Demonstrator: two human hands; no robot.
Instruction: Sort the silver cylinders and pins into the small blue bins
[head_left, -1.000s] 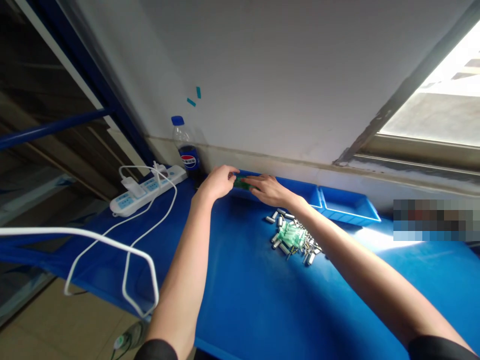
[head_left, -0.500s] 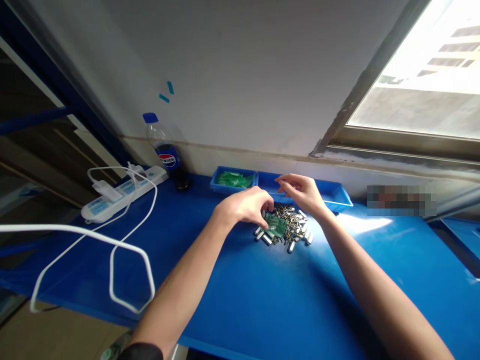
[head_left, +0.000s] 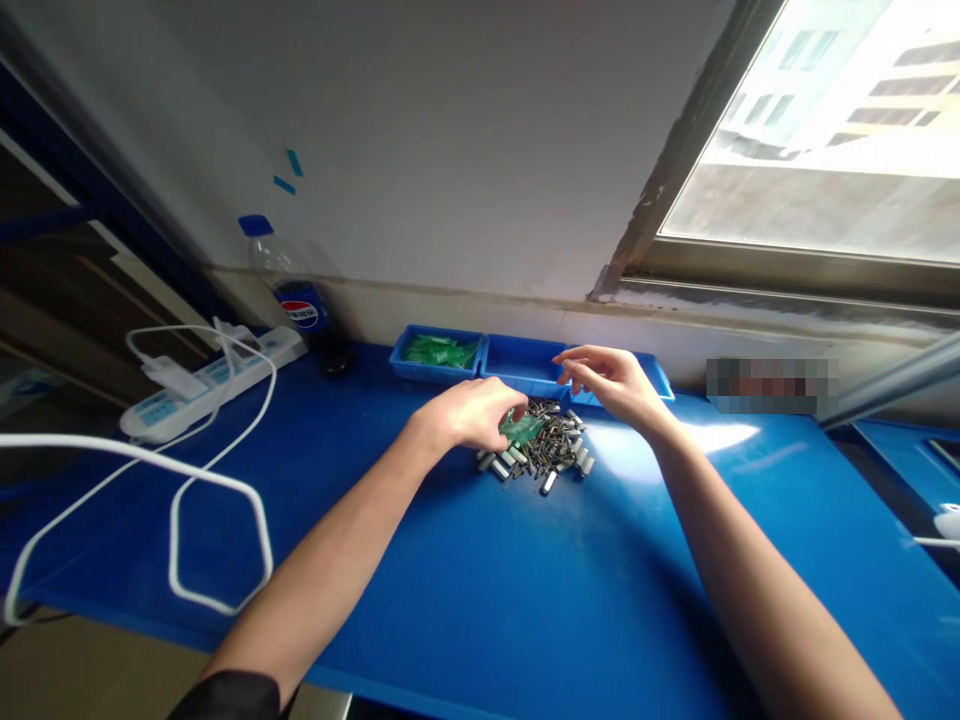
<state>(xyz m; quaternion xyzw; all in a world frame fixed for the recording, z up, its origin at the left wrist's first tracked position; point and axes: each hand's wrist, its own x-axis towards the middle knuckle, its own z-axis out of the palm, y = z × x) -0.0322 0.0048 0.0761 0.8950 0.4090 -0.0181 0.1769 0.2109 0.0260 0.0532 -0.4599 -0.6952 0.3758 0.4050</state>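
Observation:
My left hand (head_left: 480, 415) is at the left side of a heap of small metal parts (head_left: 551, 445), its thumb and fingers closed around a green translucent plastic piece (head_left: 523, 428). Short silver cylinders and thin dark pins make up the heap on the blue table. Just beyond the heap, my right hand (head_left: 611, 380) hovers before the blue bins, fingers loosely bent and apart, with nothing visible in them. Similar green pieces (head_left: 439, 351) lie in the left blue bin (head_left: 427, 374). The middle bin (head_left: 517, 352) has a bare bottom where visible; my right hand partly covers the right bin (head_left: 654, 372).
A cola bottle (head_left: 300, 305) stands against the wall at the back left. Beside it lies a white power strip (head_left: 202, 385) with plugs, and a white cable (head_left: 225, 480) loops over the table's left side. A blurred-out object (head_left: 772, 387) sits at the back right.
The view has swung right, shifting the scene leftward. The green piece, flat on the heap before, now shows bunched at my left fingertips. My right hand has moved rightward relative to the bins.

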